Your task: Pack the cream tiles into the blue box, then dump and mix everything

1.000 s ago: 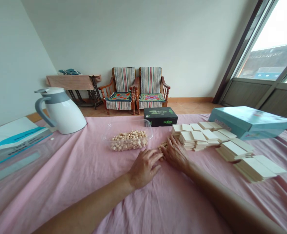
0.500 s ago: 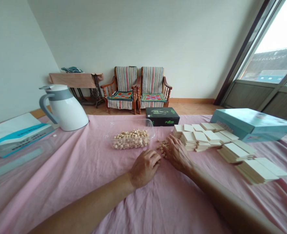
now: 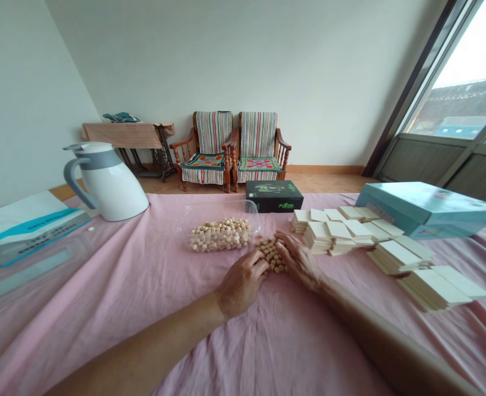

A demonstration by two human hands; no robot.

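Note:
A small pile of round tan pieces (image 3: 272,254), like wooden beads or nuts, lies on the pink cloth between my hands. My right hand (image 3: 299,260) rests along the pile's right side, fingers stretched out and touching it. At the pile's left edge is my left hand (image 3: 243,281), its fingers curled inward; what they hold, if anything, is hidden. Just beyond my left hand stands a clear plastic tub (image 3: 181,223) with many more round tan pieces (image 3: 220,234) in it. Stacks of pale flat rectangular pieces (image 3: 319,231) stand just right of my right hand.
A black box (image 3: 274,197) sits behind the pile. To the right is a light blue box (image 3: 428,206). At left stand a white and grey jug (image 3: 113,184), a white and blue package (image 3: 28,228) and a clear plastic lid (image 3: 32,275). Two armchairs (image 3: 235,146) are beyond the table.
My right hand has drawn slightly left and its fingers have come closer together, gathering the round pieces into a tighter pile. My left hand has moved slightly left, and more of the pile shows.

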